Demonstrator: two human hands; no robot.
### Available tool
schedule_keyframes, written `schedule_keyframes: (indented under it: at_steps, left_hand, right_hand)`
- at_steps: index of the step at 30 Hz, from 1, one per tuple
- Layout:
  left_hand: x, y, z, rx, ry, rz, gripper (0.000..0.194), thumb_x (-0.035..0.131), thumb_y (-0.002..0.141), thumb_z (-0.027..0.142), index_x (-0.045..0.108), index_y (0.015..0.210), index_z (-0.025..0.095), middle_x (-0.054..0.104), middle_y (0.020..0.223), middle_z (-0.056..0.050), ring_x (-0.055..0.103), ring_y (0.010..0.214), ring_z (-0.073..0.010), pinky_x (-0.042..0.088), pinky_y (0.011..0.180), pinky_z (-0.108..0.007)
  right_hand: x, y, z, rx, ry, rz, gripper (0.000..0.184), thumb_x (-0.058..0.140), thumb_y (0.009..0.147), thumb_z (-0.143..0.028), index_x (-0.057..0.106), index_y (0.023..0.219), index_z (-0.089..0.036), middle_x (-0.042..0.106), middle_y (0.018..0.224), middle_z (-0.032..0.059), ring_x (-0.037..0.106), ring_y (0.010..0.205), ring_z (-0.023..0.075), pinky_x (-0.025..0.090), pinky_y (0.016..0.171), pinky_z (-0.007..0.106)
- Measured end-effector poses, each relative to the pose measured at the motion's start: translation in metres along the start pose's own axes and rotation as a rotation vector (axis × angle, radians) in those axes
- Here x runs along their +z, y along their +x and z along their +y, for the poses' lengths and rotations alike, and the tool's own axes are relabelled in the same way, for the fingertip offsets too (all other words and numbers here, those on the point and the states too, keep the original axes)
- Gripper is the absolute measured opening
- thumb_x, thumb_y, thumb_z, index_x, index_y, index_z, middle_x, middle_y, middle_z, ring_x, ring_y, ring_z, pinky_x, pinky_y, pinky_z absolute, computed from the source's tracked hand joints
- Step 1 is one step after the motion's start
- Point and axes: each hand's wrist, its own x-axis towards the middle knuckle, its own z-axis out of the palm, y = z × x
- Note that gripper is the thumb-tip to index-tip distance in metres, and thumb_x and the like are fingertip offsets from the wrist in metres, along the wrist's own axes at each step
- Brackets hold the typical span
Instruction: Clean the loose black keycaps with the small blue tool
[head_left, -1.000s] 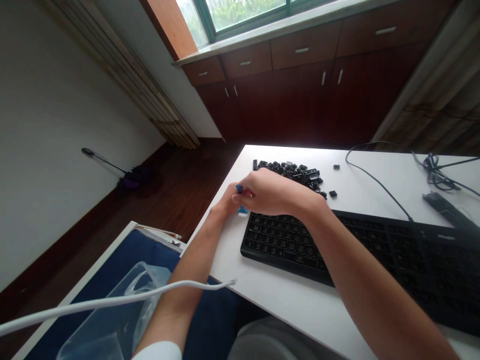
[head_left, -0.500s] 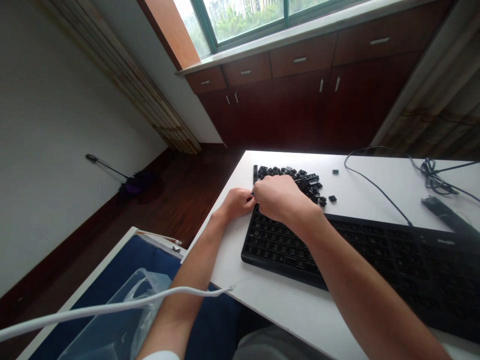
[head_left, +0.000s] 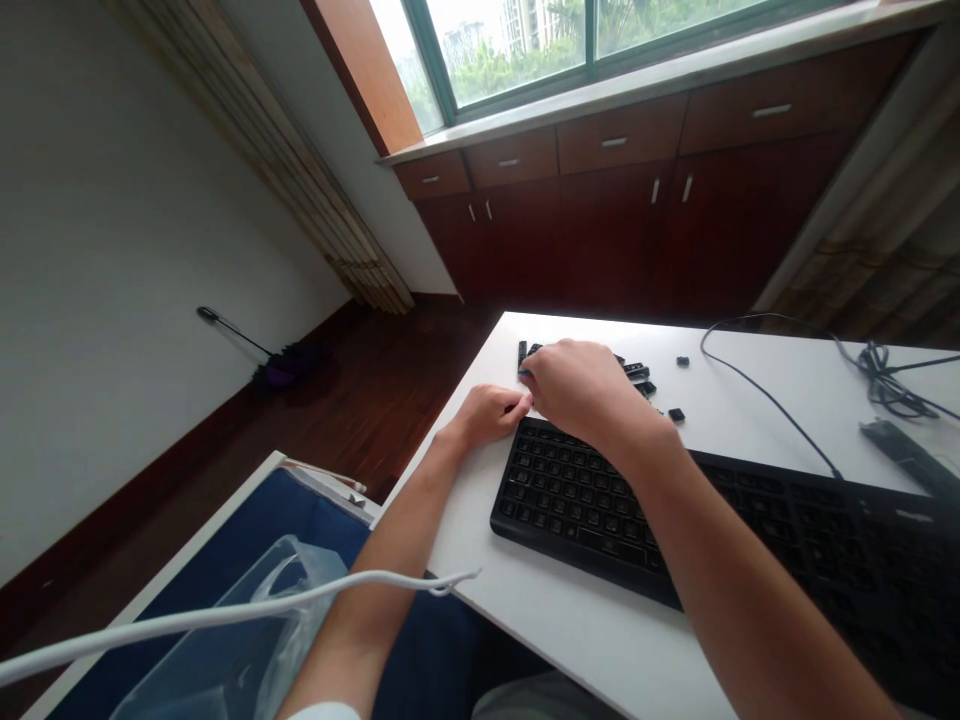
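A black keyboard [head_left: 675,510] lies on the white table [head_left: 570,620]. My left hand [head_left: 491,412] rests curled at the keyboard's far left corner, its fingertips meeting my right hand. My right hand [head_left: 581,388] is closed over that corner, with a tiny blue tool just showing at its fingertips. Behind my right hand sits a pile of loose black keycaps [head_left: 637,372], mostly hidden by the hand. Two single keycaps [head_left: 676,413] lie apart to the right of the pile.
A black cable [head_left: 757,385] runs across the table to a tangle of wires [head_left: 885,365] and a dark device [head_left: 911,455] at the right. A white cord [head_left: 225,615] crosses above a blue seat with a clear plastic bag [head_left: 247,640]. A duster [head_left: 277,365] lies on the wooden floor.
My right hand has moved away from me, up past the keyboard's corner toward the keycap pile. The blue tool, plain a second ago, is now nearly hidden. My left hand followed slightly.
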Motion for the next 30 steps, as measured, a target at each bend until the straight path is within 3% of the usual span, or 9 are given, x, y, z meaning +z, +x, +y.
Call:
schedule_keyframes:
  at_steps: [2,6,8,12,15,17,22,30]
  left_hand:
    - [0.001,0.000,-0.002,0.011,0.004,0.004,0.038,0.048,0.084,0.032,0.053,0.049,0.016,0.060,0.055,-0.005,0.047,0.051,-0.0127,0.024,0.053,-0.028]
    - [0.002,-0.001,-0.003,0.045,-0.008,-0.007,0.038,0.049,0.084,0.032,0.055,0.051,0.016,0.060,0.054,-0.005,0.045,0.049,-0.0122,0.023,0.053,-0.028]
    - [0.002,0.000,-0.002,0.035,-0.009,-0.003,0.041,0.046,0.087,0.033,0.055,0.051,0.016,0.058,0.053,-0.004,0.043,0.048,-0.0111,0.023,0.053,-0.028]
    - [0.000,0.000,0.001,0.020,-0.002,0.002,0.039,0.046,0.087,0.032,0.056,0.052,0.016,0.058,0.054,-0.003,0.045,0.050,-0.0111,0.024,0.055,-0.027]
    - [-0.001,0.000,0.000,0.033,-0.014,-0.005,0.033,0.051,0.081,0.031,0.057,0.053,0.016,0.060,0.056,-0.004,0.048,0.052,-0.0125,0.023,0.054,-0.028]
    - [-0.001,0.000,0.000,0.033,-0.022,-0.009,0.034,0.051,0.082,0.032,0.057,0.053,0.016,0.059,0.055,-0.004,0.047,0.051,-0.0126,0.023,0.054,-0.028]
    - [0.002,0.000,-0.001,0.037,0.015,-0.002,0.039,0.046,0.086,0.032,0.054,0.051,0.016,0.058,0.053,-0.004,0.046,0.050,-0.0121,0.023,0.055,-0.028]
    - [-0.003,0.000,0.002,0.020,0.009,-0.023,0.039,0.046,0.085,0.033,0.054,0.051,0.015,0.057,0.053,-0.004,0.044,0.050,-0.0120,0.024,0.055,-0.028]
  right_hand:
    - [-0.002,-0.002,0.004,-0.018,0.095,-0.036,0.032,0.044,0.091,-0.032,0.069,0.078,-0.018,0.066,0.075,0.0081,0.055,0.061,0.0169,0.030,0.052,0.028]
    - [0.002,-0.003,0.009,-0.042,0.209,-0.300,0.029,0.049,0.089,-0.036,0.070,0.079,-0.018,0.067,0.074,0.0077,0.053,0.056,0.0146,0.032,0.050,0.026]
    - [0.005,-0.001,0.009,0.005,0.132,-0.265,0.027,0.049,0.088,-0.032,0.070,0.081,-0.018,0.068,0.079,0.0089,0.056,0.060,0.0163,0.033,0.053,0.027]
    - [0.004,0.001,0.010,0.032,0.051,-0.023,0.032,0.044,0.091,-0.033,0.070,0.079,-0.018,0.067,0.078,0.0092,0.056,0.064,0.0175,0.032,0.054,0.028]
    - [0.001,-0.001,0.011,-0.070,0.256,-0.219,0.036,0.044,0.092,-0.040,0.069,0.079,-0.018,0.066,0.072,0.0066,0.052,0.057,0.0135,0.031,0.050,0.025]
    - [0.000,-0.003,0.009,-0.059,0.255,-0.360,0.031,0.049,0.090,-0.038,0.069,0.079,-0.017,0.066,0.072,0.0071,0.052,0.055,0.0131,0.032,0.050,0.025]
    - [-0.004,-0.007,0.003,0.033,0.073,-0.226,0.025,0.048,0.088,-0.029,0.070,0.084,-0.018,0.067,0.080,0.0101,0.056,0.061,0.0162,0.034,0.052,0.026]
    - [-0.007,-0.009,0.003,-0.015,0.139,-0.397,0.026,0.051,0.085,-0.032,0.072,0.092,-0.017,0.066,0.075,0.0087,0.053,0.056,0.0149,0.031,0.046,0.024]
